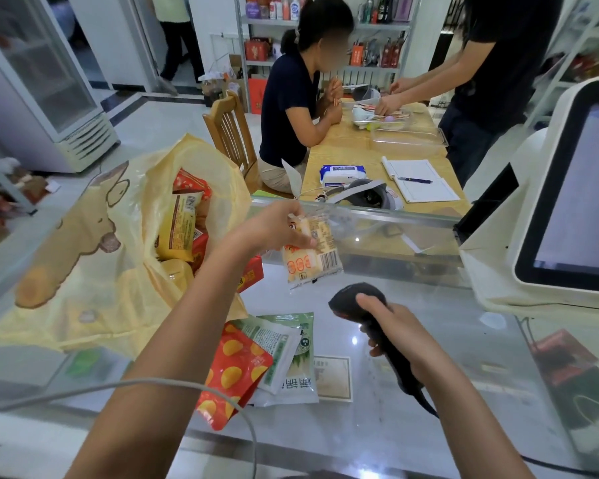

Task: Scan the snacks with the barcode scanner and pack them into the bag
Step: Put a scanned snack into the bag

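My left hand (277,229) pinched the snack packet (310,264) by its top; long axis hung vertical, barcode (329,261) just above the barcode scanner (357,299) gripped in my right hand (395,333).

Head camera looks down (wide-angle), close over the glass counter (464,392).

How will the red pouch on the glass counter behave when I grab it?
The red pouch lies flat and thin, so it is probably light and floppy. Its glossy film may slide on the smooth glass counter if nudged rather than pinched.
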